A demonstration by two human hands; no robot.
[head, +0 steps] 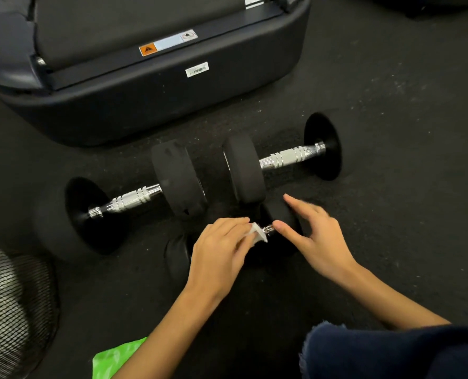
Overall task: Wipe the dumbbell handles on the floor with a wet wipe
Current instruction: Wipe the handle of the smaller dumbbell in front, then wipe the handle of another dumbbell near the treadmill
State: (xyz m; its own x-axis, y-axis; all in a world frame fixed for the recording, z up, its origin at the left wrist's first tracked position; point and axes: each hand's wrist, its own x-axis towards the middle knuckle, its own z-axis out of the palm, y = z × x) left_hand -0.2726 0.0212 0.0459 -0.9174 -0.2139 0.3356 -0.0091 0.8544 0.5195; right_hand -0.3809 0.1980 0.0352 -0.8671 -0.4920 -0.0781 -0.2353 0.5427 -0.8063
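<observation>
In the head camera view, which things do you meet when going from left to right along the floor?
Fan grille → left dumbbell's handle → left hand holding the wet wipe → right hand → far right dumbbell plate.

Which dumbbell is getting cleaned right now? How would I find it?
Start at the big black machine base; two large dumbbells lie before it. Nearer the person lies the small dumbbell. Only its handle is mostly hidden, under the left hand holding a white wipe.
</observation>
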